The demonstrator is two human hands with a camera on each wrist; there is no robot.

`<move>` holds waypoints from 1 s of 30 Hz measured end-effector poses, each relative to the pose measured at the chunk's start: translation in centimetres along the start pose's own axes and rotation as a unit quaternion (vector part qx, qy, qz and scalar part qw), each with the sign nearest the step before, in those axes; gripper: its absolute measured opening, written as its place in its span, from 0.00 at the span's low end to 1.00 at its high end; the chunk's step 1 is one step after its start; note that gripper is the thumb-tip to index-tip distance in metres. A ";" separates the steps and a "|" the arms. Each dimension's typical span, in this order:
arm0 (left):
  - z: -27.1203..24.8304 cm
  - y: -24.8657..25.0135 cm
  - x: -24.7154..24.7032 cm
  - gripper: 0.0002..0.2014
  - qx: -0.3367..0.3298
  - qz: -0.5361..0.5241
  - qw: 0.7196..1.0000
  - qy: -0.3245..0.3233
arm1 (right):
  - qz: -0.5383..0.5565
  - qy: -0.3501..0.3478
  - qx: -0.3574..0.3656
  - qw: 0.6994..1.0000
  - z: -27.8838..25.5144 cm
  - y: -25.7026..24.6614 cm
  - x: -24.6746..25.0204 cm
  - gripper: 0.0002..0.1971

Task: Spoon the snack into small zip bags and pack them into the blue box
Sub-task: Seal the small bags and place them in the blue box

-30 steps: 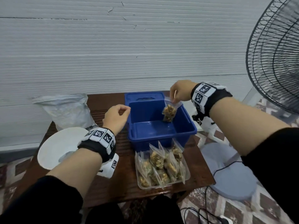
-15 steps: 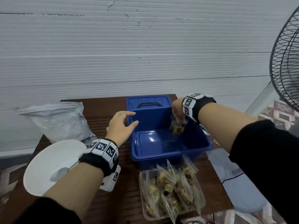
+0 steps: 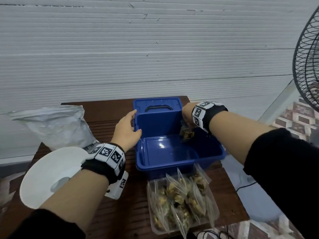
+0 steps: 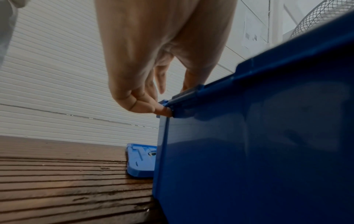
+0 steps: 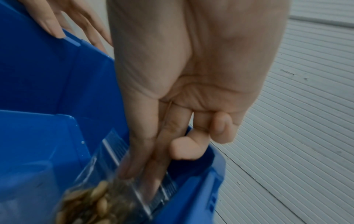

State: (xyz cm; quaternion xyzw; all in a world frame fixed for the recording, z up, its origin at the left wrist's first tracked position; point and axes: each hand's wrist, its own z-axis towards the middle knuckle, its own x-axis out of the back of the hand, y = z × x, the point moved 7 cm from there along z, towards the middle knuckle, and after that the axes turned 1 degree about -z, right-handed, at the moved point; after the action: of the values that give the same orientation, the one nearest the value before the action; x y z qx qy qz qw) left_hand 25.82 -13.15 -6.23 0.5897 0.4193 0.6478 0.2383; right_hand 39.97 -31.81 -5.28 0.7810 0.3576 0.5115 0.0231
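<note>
A small filled zip bag (image 3: 186, 133) of snack hangs long axis upright just under the right hand (image 3: 187, 114), pinched at its top between thumb and fingers (image 5: 138, 151), low inside the blue box (image 3: 172, 152) against its far right wall, so release looks close. The left hand (image 3: 126, 131), fingers loosely curved, rests on the box's far left rim, holding nothing. The box seems otherwise unfilled, while more filled bags (image 3: 181, 195) stand in the clear tray (image 3: 155, 228) just in front.
</note>
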 end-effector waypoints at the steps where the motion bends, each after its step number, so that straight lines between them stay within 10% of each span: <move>1: -0.1 0.0 0.1 0.35 0.000 0.000 1.000 0.002 | 0.005 0.007 0.004 1.000 0.0 -0.1 -0.2 0.11; 30: -3.1 0.3 0.2 0.40 0.020 0.066 0.997 0.019 | 0.133 0.091 0.028 0.987 -7.4 -0.7 2.5 0.09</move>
State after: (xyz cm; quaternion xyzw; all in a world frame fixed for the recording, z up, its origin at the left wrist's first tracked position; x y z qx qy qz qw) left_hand 22.79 -13.96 -5.77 0.6083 0.3967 0.6647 0.1752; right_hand 34.08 -32.27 -0.07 0.7722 0.2657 0.5685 -0.0998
